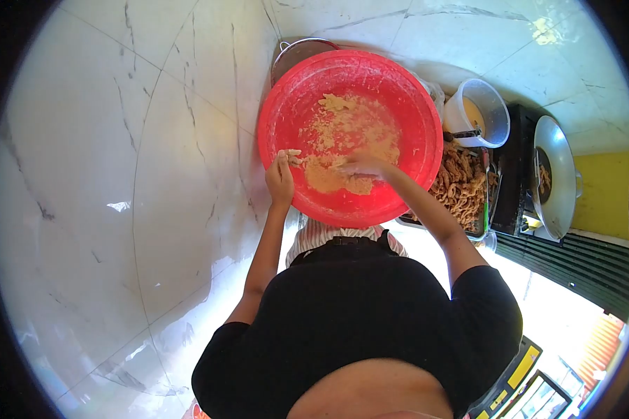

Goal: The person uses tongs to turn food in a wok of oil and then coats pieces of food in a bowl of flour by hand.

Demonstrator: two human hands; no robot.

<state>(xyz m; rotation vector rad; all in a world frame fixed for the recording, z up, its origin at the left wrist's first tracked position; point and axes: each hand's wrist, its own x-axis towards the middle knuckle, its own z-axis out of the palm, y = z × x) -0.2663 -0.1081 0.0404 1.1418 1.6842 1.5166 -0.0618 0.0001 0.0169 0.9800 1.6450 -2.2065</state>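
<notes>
A large round red basin (418, 150) holds loose, crumbly tan flour-like powder (370, 129), spread over its middle and lower part. At the basin's left rim my left hand (281, 178) is raised with its fingers pressed together around a pale, coated piece (293, 155). Inside the basin, my right hand (365, 166) reaches in from the right, low over the powder, with its fingers blurred by motion. Whether anything is between those fingers cannot be made out.
Right of the basin lies a tray of brown fried pieces (461, 183), with a clear plastic bucket (495, 115) behind it. A wide metal wok (562, 178) stands farther right, on a black stove (514, 167). Marbled tile walls (189, 105) enclose the left and back.
</notes>
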